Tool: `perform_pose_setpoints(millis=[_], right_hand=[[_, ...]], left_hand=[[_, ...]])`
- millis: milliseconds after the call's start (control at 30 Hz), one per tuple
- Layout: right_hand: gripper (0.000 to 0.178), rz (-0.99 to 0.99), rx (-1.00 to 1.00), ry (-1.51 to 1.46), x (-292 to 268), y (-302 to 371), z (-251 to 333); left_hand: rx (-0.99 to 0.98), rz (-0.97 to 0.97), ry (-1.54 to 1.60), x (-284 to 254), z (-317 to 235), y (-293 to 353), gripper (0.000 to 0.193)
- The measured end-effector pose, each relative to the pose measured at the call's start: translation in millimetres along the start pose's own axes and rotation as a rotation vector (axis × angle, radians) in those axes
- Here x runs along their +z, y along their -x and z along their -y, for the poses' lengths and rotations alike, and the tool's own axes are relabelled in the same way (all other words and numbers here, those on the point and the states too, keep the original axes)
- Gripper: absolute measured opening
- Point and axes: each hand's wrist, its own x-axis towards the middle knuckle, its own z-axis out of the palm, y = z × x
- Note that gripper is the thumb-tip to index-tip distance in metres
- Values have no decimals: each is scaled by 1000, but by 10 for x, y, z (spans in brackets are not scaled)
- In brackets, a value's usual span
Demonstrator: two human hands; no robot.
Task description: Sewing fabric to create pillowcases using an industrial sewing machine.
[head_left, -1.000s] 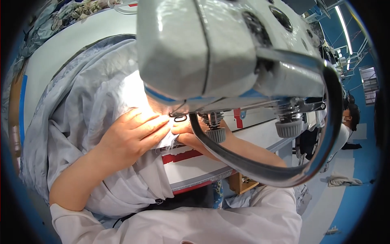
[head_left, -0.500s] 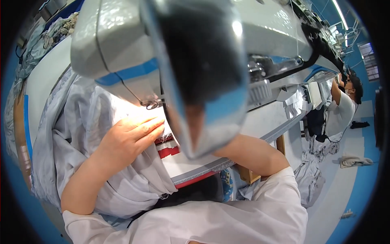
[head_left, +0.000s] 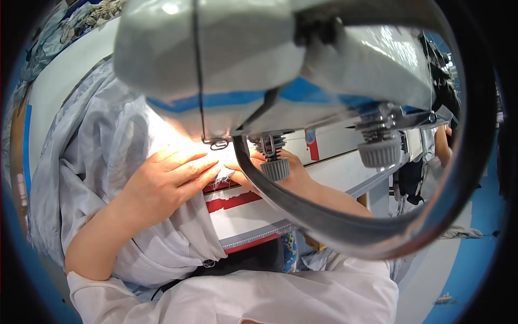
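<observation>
Light grey-white fabric [head_left: 105,156] lies bunched on the left of the sewing machine [head_left: 216,65] and hangs over the table's near edge. My left hand [head_left: 172,175] rests flat on it, fingers stretched together toward the lit spot beneath the machine head. Frayed threads [head_left: 222,177] show at the fabric's edge by its fingertips. Just right of them is my right hand [head_left: 288,170], its fingertips near that frayed edge. A grey knob [head_left: 275,168] and a dark curved rim [head_left: 324,229] hide part of it, so its grip cannot be made out.
The rim curves in front of the machine's right side. Red strips [head_left: 232,202] mark the white tabletop [head_left: 232,218], with a measuring tape [head_left: 253,235] along its near edge. More cloth [head_left: 51,46] is heaped at the far left. Another person's arm [head_left: 442,146] shows at the right.
My right hand has come up and left, next to my left hand at the fabric edge. The dark rim now appears turned as an open ring. My left hand stays on the fabric.
</observation>
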Motion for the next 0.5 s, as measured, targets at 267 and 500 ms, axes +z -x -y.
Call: perform_pose_setpoints(millis=[267, 500], right_hand=[[22, 165, 471, -434, 133, -35, -134], [21, 136, 389, -323, 190, 17, -280]], left_hand=[[-31, -15, 18, 11, 166, -28, 34], [-16, -80, -64, -46, 286, -57, 25]])
